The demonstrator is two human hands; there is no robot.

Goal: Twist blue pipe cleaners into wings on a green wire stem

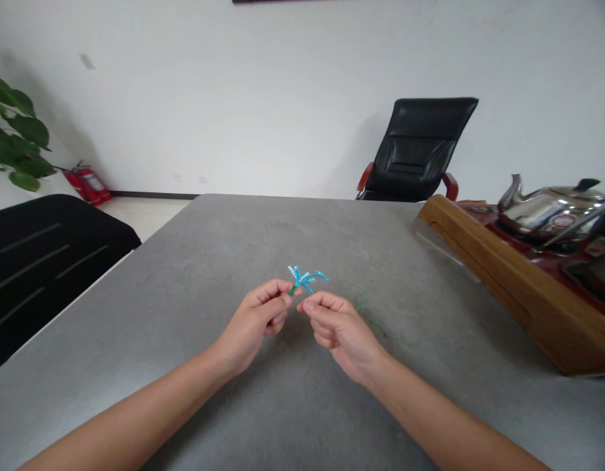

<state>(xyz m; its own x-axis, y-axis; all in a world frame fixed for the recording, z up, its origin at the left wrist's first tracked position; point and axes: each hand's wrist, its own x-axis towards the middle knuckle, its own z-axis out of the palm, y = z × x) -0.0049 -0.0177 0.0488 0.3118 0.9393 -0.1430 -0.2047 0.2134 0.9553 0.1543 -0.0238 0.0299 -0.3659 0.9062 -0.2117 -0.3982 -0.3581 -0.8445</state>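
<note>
Blue pipe-cleaner sprig (306,278) pinched up in my left hand (256,320), right hand (339,330) close against it.

My left hand is nearly closed, its thumb and fingers around the sprig's green stem (293,288), whose lower end disappears behind them. My right hand is curled almost shut just beside the left, but I can't make out whether its fingertips (306,305) touch the stem. Faint thin green strands (368,316), hard to make out, lie on the grey surface (194,261) just beyond my right hand. Well off to the right of my hands, the frame cuts off a wooden-edged tray (518,288) carrying a steel kettle (550,212). Straight ahead, past the surface, the lower part of a black office chair (414,147) is hidden behind it.
</note>
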